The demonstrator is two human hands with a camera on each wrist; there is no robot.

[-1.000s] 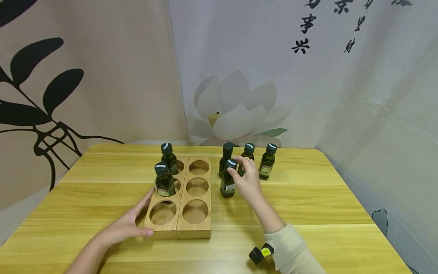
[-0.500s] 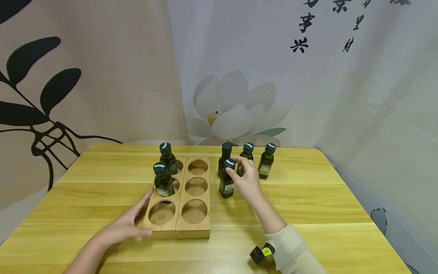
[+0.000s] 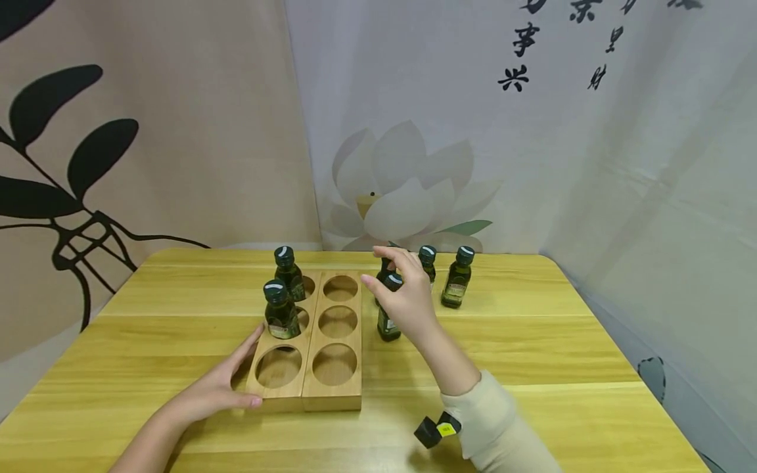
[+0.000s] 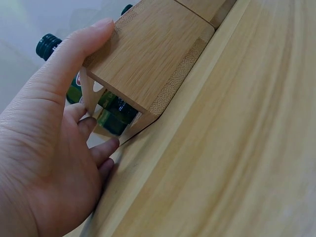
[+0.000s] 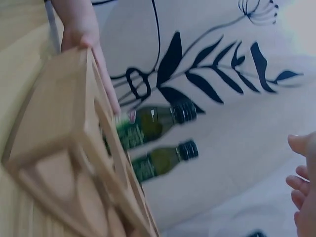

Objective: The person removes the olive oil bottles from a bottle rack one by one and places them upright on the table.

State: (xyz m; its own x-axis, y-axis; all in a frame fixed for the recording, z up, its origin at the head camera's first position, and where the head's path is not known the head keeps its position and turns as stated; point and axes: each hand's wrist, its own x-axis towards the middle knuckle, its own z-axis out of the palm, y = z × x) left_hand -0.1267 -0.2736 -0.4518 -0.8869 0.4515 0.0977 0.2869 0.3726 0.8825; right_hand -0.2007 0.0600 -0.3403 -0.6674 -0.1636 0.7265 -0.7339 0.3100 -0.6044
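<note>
A wooden bottle rack [image 3: 334, 401] with two rows of round holes lies left of centre. My left hand [image 3: 213, 387] grips its near left corner, thumb [image 4: 94, 42] over the front edge and fingers along the open side. Two small dark green bottles, one at the back [image 3: 290, 274] and one in the middle [image 3: 282, 314], stand in its left row. My right hand [image 3: 408, 299] is raised with thumb and fingers spread apart, nothing between them. It partly covers a green bottle [image 3: 387, 326] standing on the table and a slimmer dark bottle [image 3: 382, 270] behind.
Two more green bottles stand on the table at the back, one partly hidden [image 3: 427, 255] by my right hand and one farther right [image 3: 457, 281]. A black device with a yellow label [image 3: 437, 430] sits at my right cuff. A printed curtain [image 3: 408, 164] hangs behind the table.
My right hand has let go of the front bottle and moved up and left, its fingers spreading. That bottle stays standing. The left hand keeps its place on the rack.
</note>
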